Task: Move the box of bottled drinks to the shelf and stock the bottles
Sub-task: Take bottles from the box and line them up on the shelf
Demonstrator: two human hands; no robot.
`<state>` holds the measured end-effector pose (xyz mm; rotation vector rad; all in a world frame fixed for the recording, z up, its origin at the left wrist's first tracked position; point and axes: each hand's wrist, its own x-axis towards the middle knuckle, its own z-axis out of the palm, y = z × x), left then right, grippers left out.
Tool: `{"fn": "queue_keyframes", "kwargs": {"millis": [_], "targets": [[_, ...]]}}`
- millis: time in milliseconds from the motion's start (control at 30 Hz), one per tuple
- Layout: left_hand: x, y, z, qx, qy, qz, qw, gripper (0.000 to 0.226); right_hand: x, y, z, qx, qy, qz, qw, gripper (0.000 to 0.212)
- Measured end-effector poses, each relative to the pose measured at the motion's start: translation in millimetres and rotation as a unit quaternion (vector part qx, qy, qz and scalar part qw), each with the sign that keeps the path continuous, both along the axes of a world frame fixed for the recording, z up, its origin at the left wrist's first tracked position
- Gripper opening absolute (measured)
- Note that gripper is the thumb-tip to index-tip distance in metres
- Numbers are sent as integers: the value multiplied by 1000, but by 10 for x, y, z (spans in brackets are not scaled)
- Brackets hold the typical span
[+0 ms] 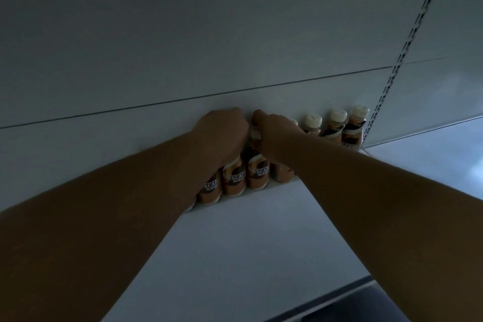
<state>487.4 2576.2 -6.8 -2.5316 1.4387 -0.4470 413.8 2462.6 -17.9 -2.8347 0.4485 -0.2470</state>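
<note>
Reaching deep into the white shelf [235, 238], the left hand [222, 129] and right hand [274, 133] each close over upright brown-labelled coffee bottles [257, 172] against the back wall, directly ahead and equally near both hands.

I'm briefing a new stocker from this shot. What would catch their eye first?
Two bare forearms reach in from the bottom corners, the left hand and right hand meeting on the tops of the coffee bottles at the back of the white shelf. To the right, three white-capped bottles stand against the back wall beside a slotted upright.
</note>
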Motion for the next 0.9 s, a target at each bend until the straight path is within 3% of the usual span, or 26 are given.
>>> {"fn": "queue_keyframes", "kwargs": {"millis": [167, 400, 633, 767, 900], "targets": [[-60, 8, 33, -40, -41, -40, 998, 22, -211, -49, 89, 5, -22, -8, 1000, 51], [-231, -365, 105, -93, -39, -108, 989, 30, -663, -475, 148, -29, -48, -60, 997, 26], [-337, -933, 20, -73, 54, -87, 992, 37, -875, -1007, -9, -14, -68, -69, 995, 36], [-362, -1089, -33, -68, 87, -41, 993, 30, -790, -1162, -33, -9, -34, -31, 999, 59], [-347, -1080, -6, -75, 130, -29, 988, 24, -671, -1203, -46, 26, -43, -4, 999, 44]]}}
